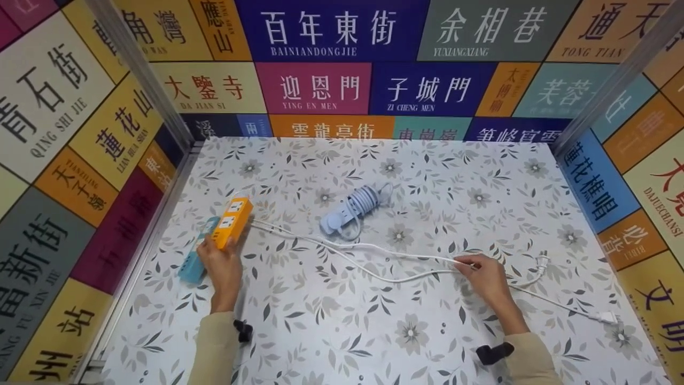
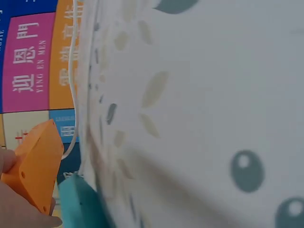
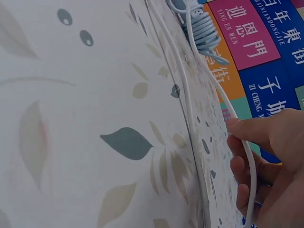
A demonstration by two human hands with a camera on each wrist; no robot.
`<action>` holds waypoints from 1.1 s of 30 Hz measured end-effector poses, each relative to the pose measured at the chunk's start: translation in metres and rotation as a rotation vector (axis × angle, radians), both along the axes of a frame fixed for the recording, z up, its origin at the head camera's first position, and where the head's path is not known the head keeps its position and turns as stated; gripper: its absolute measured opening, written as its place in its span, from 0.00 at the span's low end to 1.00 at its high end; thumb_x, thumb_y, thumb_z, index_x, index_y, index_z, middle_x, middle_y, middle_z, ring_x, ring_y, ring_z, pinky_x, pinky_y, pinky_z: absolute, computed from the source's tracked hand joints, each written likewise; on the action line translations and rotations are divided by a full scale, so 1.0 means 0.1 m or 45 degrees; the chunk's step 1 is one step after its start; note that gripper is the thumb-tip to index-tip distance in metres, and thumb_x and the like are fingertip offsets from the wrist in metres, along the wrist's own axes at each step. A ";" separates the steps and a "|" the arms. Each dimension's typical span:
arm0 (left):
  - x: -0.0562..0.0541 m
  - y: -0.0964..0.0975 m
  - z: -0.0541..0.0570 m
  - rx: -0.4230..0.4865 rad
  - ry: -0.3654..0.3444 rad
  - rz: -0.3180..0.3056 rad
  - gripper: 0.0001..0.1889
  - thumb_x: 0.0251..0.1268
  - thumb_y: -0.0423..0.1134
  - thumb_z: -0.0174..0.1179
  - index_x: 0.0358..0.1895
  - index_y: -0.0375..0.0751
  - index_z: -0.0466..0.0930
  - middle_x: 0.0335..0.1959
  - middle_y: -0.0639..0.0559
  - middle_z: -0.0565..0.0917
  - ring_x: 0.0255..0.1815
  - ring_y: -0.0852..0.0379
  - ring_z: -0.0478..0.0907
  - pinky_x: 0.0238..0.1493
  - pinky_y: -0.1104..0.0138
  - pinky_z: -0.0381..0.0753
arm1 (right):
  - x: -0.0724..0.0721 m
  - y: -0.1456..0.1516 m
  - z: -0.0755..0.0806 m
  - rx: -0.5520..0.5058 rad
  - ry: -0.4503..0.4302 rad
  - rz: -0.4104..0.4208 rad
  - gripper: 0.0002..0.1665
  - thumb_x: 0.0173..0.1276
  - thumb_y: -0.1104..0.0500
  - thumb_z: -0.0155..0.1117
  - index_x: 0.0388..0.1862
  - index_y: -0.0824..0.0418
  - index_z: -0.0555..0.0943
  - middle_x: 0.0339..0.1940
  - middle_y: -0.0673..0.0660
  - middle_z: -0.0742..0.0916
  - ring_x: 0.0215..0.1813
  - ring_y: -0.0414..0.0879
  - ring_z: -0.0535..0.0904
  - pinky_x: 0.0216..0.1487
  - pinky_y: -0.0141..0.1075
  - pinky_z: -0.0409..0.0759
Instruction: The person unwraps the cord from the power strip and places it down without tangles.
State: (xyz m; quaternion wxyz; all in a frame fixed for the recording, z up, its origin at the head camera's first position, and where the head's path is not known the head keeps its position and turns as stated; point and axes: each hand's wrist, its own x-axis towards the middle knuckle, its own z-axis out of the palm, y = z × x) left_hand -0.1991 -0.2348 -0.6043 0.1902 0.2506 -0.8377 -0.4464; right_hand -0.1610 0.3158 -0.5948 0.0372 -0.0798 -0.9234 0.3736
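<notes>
My left hand grips the lower end of an orange power strip at the left of the table. Beside and partly under it lies a teal power strip. Two white cords run from the strips across to the right. One white cord is pinched between thumb and fingers of my right hand, held above the tabletop. The second cord lies lower, along the table. In the left wrist view, fingers wrap the orange strip's side, and the teal strip sits just below.
A pale blue power strip with its cord coiled around it lies mid-table. Two white plugs, one upper plug and one lower plug, rest at the right. Printed panels wall the table's back and sides.
</notes>
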 end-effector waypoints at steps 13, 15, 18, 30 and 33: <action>-0.04 0.04 0.01 -0.021 -0.277 -0.012 0.38 0.80 0.50 0.45 0.81 0.38 0.38 0.80 0.34 0.47 0.79 0.42 0.52 0.82 0.50 0.51 | 0.10 0.05 -0.08 -0.034 -0.091 0.070 0.11 0.68 0.58 0.69 0.48 0.58 0.89 0.46 0.61 0.91 0.39 0.39 0.81 0.38 0.25 0.77; -0.03 0.04 0.02 -0.037 -0.312 -0.024 0.39 0.80 0.49 0.47 0.81 0.37 0.40 0.78 0.33 0.49 0.77 0.41 0.54 0.81 0.49 0.53 | 0.11 0.05 -0.09 -0.043 -0.089 0.071 0.11 0.68 0.58 0.69 0.47 0.58 0.89 0.44 0.61 0.91 0.37 0.38 0.81 0.37 0.25 0.77; -0.03 0.04 0.03 -0.090 -0.344 -0.049 0.37 0.77 0.47 0.52 0.79 0.32 0.48 0.74 0.31 0.56 0.73 0.39 0.58 0.79 0.48 0.57 | 0.12 0.05 -0.11 -0.046 -0.089 0.074 0.11 0.68 0.58 0.69 0.47 0.59 0.89 0.43 0.61 0.91 0.35 0.37 0.81 0.35 0.26 0.77; -0.04 -0.01 -0.02 -0.170 -0.508 -0.035 0.31 0.71 0.39 0.58 0.72 0.26 0.61 0.65 0.29 0.67 0.64 0.38 0.67 0.71 0.47 0.69 | 0.14 0.06 -0.18 -0.063 -0.092 0.079 0.10 0.68 0.58 0.69 0.47 0.58 0.89 0.43 0.59 0.90 0.37 0.37 0.80 0.38 0.25 0.77; -0.03 -0.02 -0.01 -0.184 -0.527 -0.028 0.30 0.71 0.36 0.57 0.70 0.24 0.61 0.63 0.28 0.67 0.63 0.38 0.67 0.71 0.47 0.70 | 0.15 0.06 -0.20 -0.069 -0.101 0.079 0.10 0.68 0.57 0.68 0.46 0.57 0.89 0.42 0.58 0.90 0.38 0.38 0.80 0.39 0.26 0.77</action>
